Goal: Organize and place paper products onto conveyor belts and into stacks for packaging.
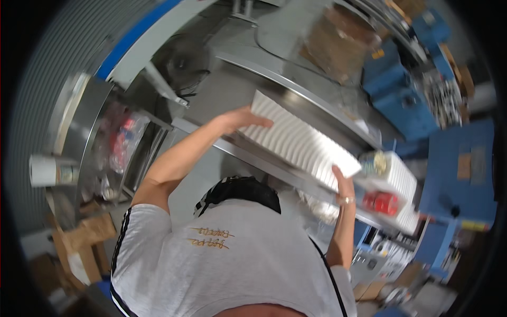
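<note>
Both my hands hold a long white ribbed stack (298,138), which looks like many thin pieces nested in a row. It slants from upper left to lower right above a metal trough (219,90). My left hand (245,119) grips its far-left end, thumb lying along the near side. At the other end my right hand (343,184) presses against the near right corner, a band on its wrist. Some of the fingers are hidden behind the stack. Just right of it sits another white ribbed stack (402,177), with a roll of tape (374,163) and a red wrapped item (381,203) beside it.
The trough's metal rail (296,82) runs along its far side. A blue machine (459,169) stands at the right. Far off lies a plastic-covered cardboard box (340,39). To the left are a fan (182,61), a metal table (90,124) and a white roll (43,170).
</note>
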Available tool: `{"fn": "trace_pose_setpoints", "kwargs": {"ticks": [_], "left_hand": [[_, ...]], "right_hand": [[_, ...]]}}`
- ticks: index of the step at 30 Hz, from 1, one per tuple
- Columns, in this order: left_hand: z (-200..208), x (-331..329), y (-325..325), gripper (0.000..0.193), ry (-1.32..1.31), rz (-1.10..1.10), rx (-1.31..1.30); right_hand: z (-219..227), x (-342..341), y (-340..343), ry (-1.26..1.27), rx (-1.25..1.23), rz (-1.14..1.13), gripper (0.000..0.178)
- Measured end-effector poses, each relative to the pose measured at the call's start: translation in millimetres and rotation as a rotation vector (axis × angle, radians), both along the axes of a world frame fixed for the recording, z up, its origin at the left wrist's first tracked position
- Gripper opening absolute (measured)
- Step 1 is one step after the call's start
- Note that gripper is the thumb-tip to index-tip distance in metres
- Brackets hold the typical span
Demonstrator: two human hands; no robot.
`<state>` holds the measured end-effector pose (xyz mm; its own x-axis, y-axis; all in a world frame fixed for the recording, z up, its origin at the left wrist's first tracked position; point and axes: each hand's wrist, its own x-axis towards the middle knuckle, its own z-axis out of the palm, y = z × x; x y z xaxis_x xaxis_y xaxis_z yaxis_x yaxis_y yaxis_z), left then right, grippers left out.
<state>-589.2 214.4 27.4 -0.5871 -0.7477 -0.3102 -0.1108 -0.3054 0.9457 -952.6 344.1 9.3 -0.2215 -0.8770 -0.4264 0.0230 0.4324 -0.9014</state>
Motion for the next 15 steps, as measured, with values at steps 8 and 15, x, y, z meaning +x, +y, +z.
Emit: {"fn": "trace_pose_setpoints", "kwargs": {"ticks": [8, 15], "left_hand": [[36.6, 59.5, 8.9, 0.09, -0.282, 0.323, -0.169], [74.1, 224.5, 20.4, 0.083, 0.278, 0.537, -0.344]], "right_hand": [[45.1, 43.9, -33.5, 0.001, -0.287, 0.086, 0.063], [113.8, 216.3, -137.5, 0.025, -0.52, 0.377, 0.065]]}}
